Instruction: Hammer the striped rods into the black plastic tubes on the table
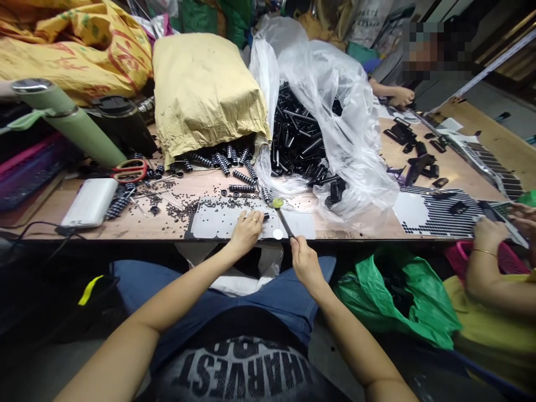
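Observation:
My left hand (246,231) lies low over the white sheet (209,223) at the table's front edge, its fingers closed on a small black part (266,216). In my right hand (307,258) is a hammer-like tool (286,223) with a dark handle and a round yellow-green head, which is above the sheet's right half. A white disc (278,234) shows on the sheet between my hands. Just beyond my fingers, black-and-white ribbed rollers (243,188) lie by the open mouth of a yellow sack (209,89). Tiny dark pieces (184,206) are scattered to the left.
A clear plastic bag (347,123) holds many black parts (297,134). Leftward are a white box (90,202), red-handled scissors (130,170) and a green bottle (79,128). A co-worker's hand (489,234) is at the right, beyond a green bag (431,296); another person sits farther back.

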Demonstrator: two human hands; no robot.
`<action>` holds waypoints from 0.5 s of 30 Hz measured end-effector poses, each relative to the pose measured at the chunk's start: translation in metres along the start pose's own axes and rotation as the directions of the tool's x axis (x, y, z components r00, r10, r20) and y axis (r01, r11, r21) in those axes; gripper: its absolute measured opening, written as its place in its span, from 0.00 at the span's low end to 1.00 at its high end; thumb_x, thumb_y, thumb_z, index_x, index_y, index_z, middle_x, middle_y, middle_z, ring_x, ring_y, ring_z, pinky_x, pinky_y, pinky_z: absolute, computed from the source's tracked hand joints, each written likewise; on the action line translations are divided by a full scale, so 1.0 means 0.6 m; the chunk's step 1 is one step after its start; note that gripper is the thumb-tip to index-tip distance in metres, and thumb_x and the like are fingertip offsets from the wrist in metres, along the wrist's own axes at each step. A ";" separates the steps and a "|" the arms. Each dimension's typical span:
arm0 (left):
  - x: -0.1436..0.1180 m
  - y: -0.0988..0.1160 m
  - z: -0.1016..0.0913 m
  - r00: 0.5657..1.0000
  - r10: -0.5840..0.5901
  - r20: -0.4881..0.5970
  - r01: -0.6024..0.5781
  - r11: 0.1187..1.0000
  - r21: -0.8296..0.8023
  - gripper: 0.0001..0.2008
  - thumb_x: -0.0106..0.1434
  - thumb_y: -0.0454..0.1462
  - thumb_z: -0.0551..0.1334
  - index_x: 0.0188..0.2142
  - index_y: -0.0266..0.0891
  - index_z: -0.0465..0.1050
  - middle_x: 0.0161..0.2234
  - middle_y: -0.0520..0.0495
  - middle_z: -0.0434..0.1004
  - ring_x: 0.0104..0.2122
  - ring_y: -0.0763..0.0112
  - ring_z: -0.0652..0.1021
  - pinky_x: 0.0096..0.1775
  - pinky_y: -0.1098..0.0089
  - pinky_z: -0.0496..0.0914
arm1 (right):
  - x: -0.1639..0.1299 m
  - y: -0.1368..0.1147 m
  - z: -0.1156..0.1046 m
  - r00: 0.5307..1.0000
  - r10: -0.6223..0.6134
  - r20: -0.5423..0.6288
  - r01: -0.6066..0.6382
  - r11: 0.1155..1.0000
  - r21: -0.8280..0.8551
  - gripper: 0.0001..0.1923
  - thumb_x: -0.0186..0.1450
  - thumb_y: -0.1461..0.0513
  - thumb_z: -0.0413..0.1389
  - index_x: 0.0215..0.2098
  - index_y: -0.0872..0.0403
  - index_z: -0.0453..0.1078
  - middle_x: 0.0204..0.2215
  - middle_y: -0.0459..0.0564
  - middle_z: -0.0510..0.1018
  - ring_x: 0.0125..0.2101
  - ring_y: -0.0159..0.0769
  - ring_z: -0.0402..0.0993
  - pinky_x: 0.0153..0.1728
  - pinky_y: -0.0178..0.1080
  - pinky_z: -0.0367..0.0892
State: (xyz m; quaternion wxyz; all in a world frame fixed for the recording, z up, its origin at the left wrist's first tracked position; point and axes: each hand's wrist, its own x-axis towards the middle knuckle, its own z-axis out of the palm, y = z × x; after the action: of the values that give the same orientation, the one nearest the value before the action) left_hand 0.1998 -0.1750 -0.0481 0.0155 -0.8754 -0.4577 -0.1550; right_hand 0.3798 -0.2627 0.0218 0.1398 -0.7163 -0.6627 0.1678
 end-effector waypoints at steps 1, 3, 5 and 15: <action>-0.002 0.009 0.004 1.000 0.015 -0.001 -0.015 1.000 0.008 0.26 0.68 0.38 0.48 0.62 0.26 0.58 0.60 0.29 0.63 0.61 0.51 0.62 0.60 0.49 0.51 | -0.001 -0.010 -0.003 0.998 -0.041 -0.042 0.043 0.998 0.045 0.21 0.73 0.54 0.33 0.41 0.55 0.64 0.26 0.51 0.76 0.25 0.38 0.73 0.27 0.35 0.57; -0.005 0.022 0.011 0.999 0.047 0.006 -0.047 0.999 0.017 0.31 0.68 0.43 0.48 0.63 0.21 0.54 0.63 0.26 0.56 0.64 0.48 0.55 0.62 0.49 0.47 | -0.002 -0.032 -0.001 0.990 -0.131 -0.059 0.136 0.987 0.088 0.22 0.73 0.53 0.33 0.44 0.55 0.64 0.30 0.53 0.77 0.28 0.38 0.75 0.28 0.34 0.59; -0.004 0.025 0.018 0.997 0.074 0.016 -0.074 0.997 0.007 0.32 0.67 0.42 0.48 0.63 0.19 0.52 0.63 0.25 0.55 0.65 0.47 0.55 0.62 0.48 0.48 | -0.002 -0.049 0.010 0.981 -0.192 0.039 0.190 0.980 0.057 0.20 0.73 0.54 0.35 0.45 0.55 0.65 0.33 0.55 0.78 0.30 0.40 0.76 0.29 0.35 0.60; 0.016 0.017 -0.047 0.989 -0.062 0.134 0.086 0.981 -0.176 0.14 0.65 0.31 0.52 0.47 0.33 0.72 0.38 0.37 0.75 0.41 0.58 0.74 0.42 0.61 0.69 | 0.037 -0.004 -0.003 1.000 -0.004 -0.008 0.003 0.993 -0.114 0.19 0.73 0.54 0.37 0.41 0.54 0.65 0.28 0.51 0.77 0.26 0.39 0.74 0.28 0.35 0.54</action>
State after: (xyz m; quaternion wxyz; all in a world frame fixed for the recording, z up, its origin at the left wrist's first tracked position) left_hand 0.2057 -0.1779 -0.0174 -0.0991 -0.8636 -0.4741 -0.1400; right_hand 0.3800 -0.2406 0.0231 0.1018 -0.7226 -0.6719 0.1264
